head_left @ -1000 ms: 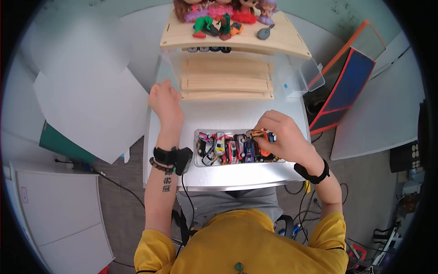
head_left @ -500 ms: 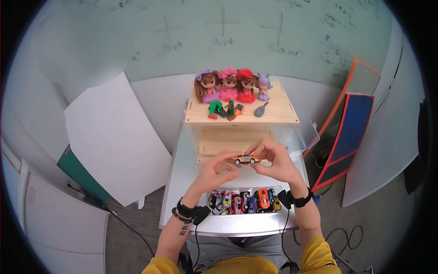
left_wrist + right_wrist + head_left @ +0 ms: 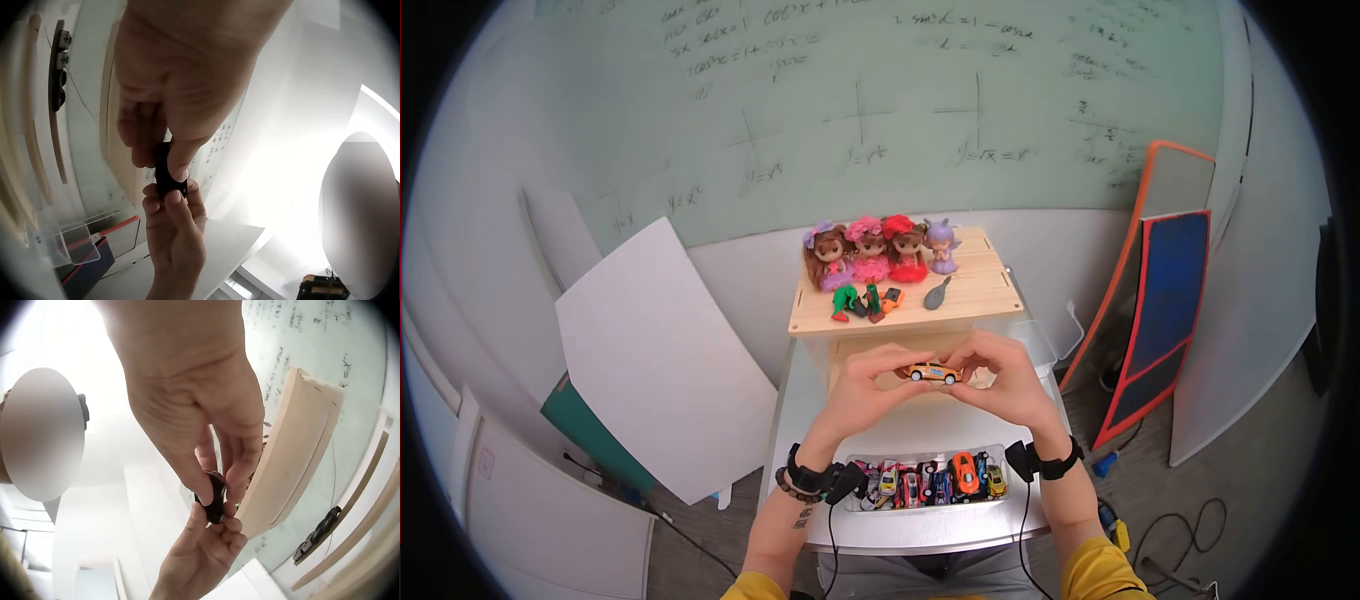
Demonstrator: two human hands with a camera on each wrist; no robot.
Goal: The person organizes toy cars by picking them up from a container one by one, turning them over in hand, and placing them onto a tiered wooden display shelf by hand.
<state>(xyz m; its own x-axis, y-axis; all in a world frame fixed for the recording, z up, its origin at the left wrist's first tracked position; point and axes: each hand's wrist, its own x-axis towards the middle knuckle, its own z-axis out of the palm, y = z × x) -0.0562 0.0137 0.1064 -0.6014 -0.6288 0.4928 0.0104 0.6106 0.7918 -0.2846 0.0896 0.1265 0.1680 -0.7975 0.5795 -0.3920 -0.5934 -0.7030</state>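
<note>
An orange toy car (image 3: 934,373) is held up level in front of the wooden shelf, side-on in the head view. My left hand (image 3: 872,385) pinches one end of it between thumb and fingers. At the other end my right hand (image 3: 1006,380) pinches it the same way. Both wrist views show the dark underside of the toy car (image 3: 167,175) between the two sets of fingertips. Below the hands, a clear tray (image 3: 855,503) filled with several toy cars lies near the table's front edge; an orange car (image 3: 966,474) sits on top.
Behind the hands stands a wooden shelf (image 3: 820,312), bearing several dolls (image 3: 870,258), small green and orange figures (image 3: 847,300) and a grey piece (image 3: 937,293). A clear lidded box (image 3: 1045,345) is to its right. Cables (image 3: 832,540) hang from both wrists.
My right hand has lifted the orange toy car out of the tray, and my left hand has come in to hold its other end. The head view has tilted upward.
</note>
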